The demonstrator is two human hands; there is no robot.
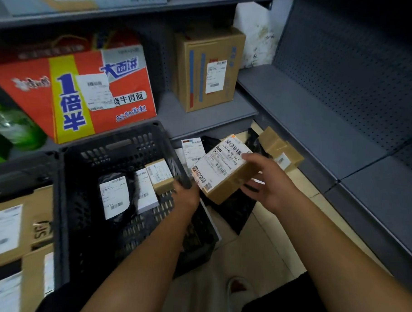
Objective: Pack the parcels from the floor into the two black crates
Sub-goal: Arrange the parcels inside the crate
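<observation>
A small brown cardboard parcel [225,171] with a white shipping label is held in the air just right of the black crate's [84,221] right wall. My right hand [267,182] grips its right end; my left hand [187,192] holds its lower left corner at the crate's rim. Inside that crate lie a black bag parcel [114,196], a white box [145,191] and a small brown box [159,176]. A second black crate [22,171] at the left holds large brown boxes [13,230]. On the floor lie black bags [235,211], a labelled parcel [193,150] and small brown boxes [280,149].
Grey metal shelving surrounds the spot. On the low shelf stand an orange noodle carton [85,91] and a brown carton [207,68]. A green bottle [10,126] lies at the left. The right-hand shelf [320,118] juts over the tiled floor [267,248].
</observation>
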